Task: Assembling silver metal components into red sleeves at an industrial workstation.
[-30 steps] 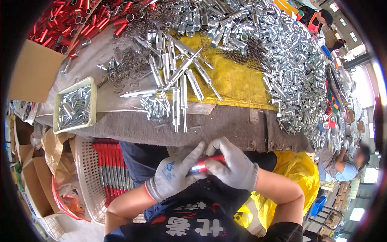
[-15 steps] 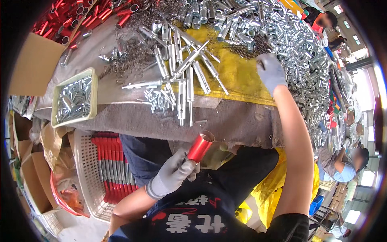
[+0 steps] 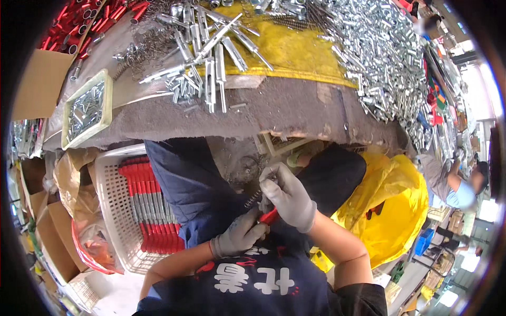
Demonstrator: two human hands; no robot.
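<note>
Left grip [image 3: 237,236]: lower middle of the frame, fingers closed round the tube.
Right grip [image 3: 289,197]: just above it, fingertips pressed together, apparently pinching the spring; which fingers bear on it cannot be told.
Tube [image 3: 270,216]: red, slanted between the two grips, mostly covered by gloves.
Spring [image 3: 253,199]: dark coil sticking out to the left of the right fingertips.
Spring risk: if squeezed off-line it could flick out, since the fingertips seem to have little of it; a snagged coil might also catch the glove fabric.
Tube risk: its smooth side could slide or turn in the gloves if pushed hard from above.
Floor [image 3: 232,158]: shows in the gap between the legs [image 3: 182,174], centre of the frame; a dropped part could fall through there and be hard to find.
Pin [image 3: 238,105]: lies loose near the front of the surface [image 3: 295,113], upper middle; a sweeping forearm could knock it off.
Shirt [image 3: 311,263]: large white characters and red marks, lower middle.
Labels: none legible on the tube, the spring or the basket [image 3: 108,184] at left.
</note>
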